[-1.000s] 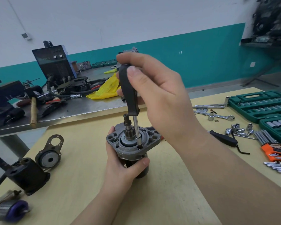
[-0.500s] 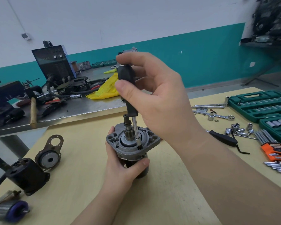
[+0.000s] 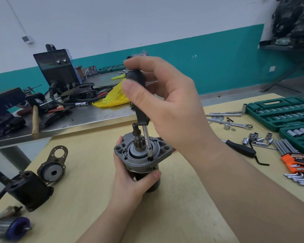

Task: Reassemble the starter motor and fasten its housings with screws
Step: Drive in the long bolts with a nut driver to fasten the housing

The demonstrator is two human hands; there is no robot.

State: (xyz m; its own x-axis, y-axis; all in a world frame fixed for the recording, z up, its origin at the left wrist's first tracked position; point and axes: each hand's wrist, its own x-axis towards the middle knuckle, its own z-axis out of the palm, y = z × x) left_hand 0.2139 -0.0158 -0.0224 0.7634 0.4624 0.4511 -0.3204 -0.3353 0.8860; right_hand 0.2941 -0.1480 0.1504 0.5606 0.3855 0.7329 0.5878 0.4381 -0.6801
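Gripping screwdriver, steadying starter motor

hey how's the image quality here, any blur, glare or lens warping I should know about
Head view: starter motor and screwdriver sharp under soft, even light; the dark clutter at top right is smeared; the silver armature at the bottom-left corner is blurred; wide-angle warp bends the wall's teal band; mild sheen on the steel bench.
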